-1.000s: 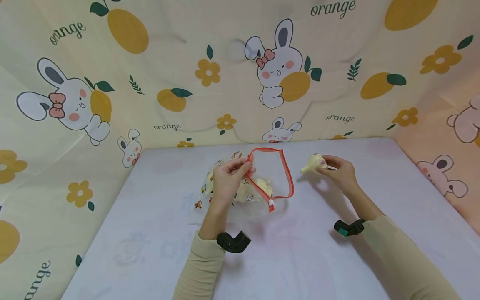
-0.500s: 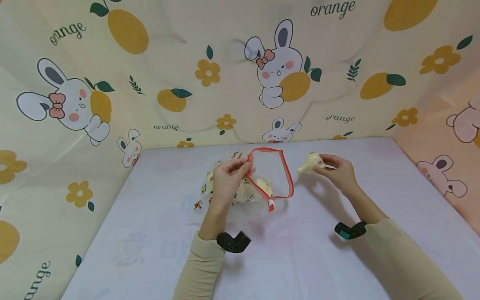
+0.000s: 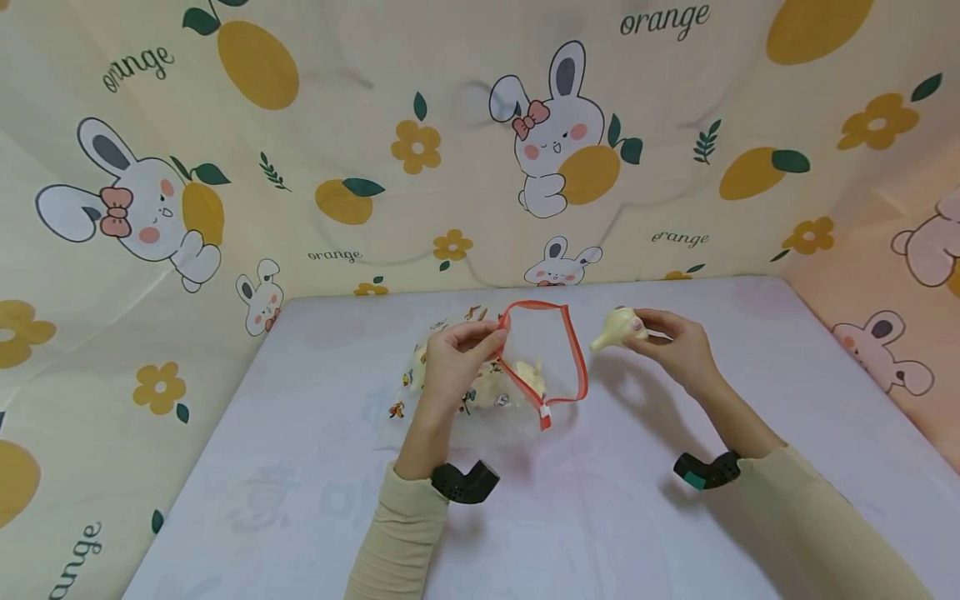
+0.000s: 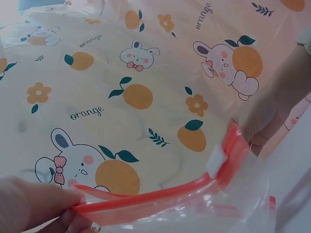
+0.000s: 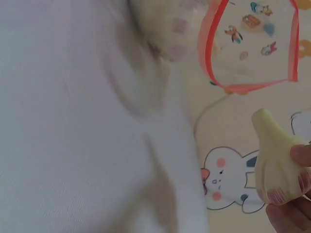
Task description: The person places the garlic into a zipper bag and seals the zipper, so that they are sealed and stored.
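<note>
A pale garlic bulb (image 3: 619,327) with pinkish streaks at its base is held by my right hand (image 3: 681,346) between thumb and fingers, above the table. Its stem points left toward the bag. In the right wrist view the garlic bulb (image 5: 279,165) shows its ridged side, fingertips at its base. My left hand (image 3: 457,358) pinches the left side of a clear zip bag's red rim (image 3: 577,358), which stands wide apart. Inside the bag lie pale, cream-coloured things (image 3: 530,377), partly hidden by my hand and the printed film. In the left wrist view a white slider (image 4: 216,161) sits on the rim.
The bag lies on a white table (image 3: 300,392) near its back edge. Behind and beside the table hangs a cream cloth (image 3: 465,150) printed with rabbits and oranges. Each wrist wears a black camera (image 3: 465,483).
My right hand has brought the garlic bulb a little to the left, closer to the bag's mouth. The left hand keeps its grip on the rim, almost unmoved.
</note>
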Demonstrator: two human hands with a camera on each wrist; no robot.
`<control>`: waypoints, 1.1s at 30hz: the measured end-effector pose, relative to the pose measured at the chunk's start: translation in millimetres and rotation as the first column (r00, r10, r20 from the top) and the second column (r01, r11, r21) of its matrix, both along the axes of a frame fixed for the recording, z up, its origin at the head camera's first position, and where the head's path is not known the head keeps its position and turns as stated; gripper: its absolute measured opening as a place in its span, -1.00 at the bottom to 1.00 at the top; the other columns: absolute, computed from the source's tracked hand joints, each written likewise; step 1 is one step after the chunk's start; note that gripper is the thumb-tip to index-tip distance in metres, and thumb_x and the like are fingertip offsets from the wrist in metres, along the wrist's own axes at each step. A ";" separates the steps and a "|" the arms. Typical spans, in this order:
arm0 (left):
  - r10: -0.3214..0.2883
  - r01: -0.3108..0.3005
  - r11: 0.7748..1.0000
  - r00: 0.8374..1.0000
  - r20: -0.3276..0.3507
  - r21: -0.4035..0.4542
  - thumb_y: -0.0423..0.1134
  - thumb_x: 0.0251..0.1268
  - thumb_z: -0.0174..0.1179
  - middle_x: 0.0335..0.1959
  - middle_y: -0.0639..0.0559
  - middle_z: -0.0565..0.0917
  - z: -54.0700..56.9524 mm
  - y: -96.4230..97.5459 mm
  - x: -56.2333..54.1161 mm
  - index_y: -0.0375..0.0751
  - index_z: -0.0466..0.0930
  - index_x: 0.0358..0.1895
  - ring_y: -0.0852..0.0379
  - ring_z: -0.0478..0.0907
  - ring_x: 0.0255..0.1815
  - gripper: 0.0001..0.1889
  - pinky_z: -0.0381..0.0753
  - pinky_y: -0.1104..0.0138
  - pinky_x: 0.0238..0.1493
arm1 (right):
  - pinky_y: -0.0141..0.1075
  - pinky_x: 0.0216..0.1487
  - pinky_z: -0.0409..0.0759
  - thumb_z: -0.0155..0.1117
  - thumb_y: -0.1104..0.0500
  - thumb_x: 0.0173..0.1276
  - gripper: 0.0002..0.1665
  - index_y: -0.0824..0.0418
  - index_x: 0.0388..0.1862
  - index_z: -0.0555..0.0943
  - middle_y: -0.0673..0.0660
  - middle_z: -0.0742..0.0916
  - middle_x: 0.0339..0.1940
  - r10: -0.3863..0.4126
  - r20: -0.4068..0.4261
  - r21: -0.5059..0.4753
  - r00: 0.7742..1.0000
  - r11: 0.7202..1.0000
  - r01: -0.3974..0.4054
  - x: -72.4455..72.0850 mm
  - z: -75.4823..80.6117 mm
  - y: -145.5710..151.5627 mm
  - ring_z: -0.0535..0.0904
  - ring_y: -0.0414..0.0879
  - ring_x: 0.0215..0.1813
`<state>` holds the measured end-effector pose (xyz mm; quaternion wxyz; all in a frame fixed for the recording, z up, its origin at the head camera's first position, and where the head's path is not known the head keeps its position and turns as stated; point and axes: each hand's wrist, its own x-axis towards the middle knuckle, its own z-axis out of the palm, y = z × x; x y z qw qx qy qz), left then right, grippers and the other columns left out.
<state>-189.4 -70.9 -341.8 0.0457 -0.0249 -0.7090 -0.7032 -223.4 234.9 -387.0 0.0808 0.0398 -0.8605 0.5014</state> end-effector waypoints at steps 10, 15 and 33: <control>-0.014 0.014 1.000 0.999 -0.031 -0.022 -0.35 0.15 0.34 -0.25 -0.18 0.76 -0.9 -1.8 0.1 -0.38 0.72 -0.15 0.37 0.62 -0.43 -0.79 0.71 0.53 -0.27 | -0.73 -0.17 0.60 0.45 0.33 0.12 -0.42 0.42 0.16 0.54 -0.43 0.57 -0.18 0.040 -0.125 -0.051 0.991 0.998 -0.047 12.0 7.6 -8.2 0.56 -0.67 -0.22; -0.020 0.019 0.999 0.999 -0.032 -0.033 -0.35 0.17 0.33 -0.25 -0.19 0.76 -0.4 -1.8 0.8 -0.38 0.71 -0.15 0.36 0.62 -0.43 -0.79 0.71 0.52 -0.26 | -0.74 -0.15 0.58 0.45 0.35 0.11 -0.42 0.42 0.15 0.55 -0.51 0.55 -0.19 0.055 -0.160 -0.046 0.986 0.997 -0.063 16.0 11.2 -12.7 0.53 -0.69 -0.18; -0.003 0.003 1.000 1.000 0.007 -0.022 -0.32 0.18 0.33 -0.23 -0.18 0.75 0.6 -3.5 0.7 -0.34 0.72 -0.14 0.34 0.61 -0.41 -0.79 0.70 0.55 -0.27 | -0.74 -0.10 0.58 0.45 0.41 0.07 -0.44 0.46 0.11 0.56 -0.55 0.57 -0.16 0.094 -0.221 -0.042 0.971 0.994 -0.105 22.3 18.8 -22.2 0.52 -0.69 -0.09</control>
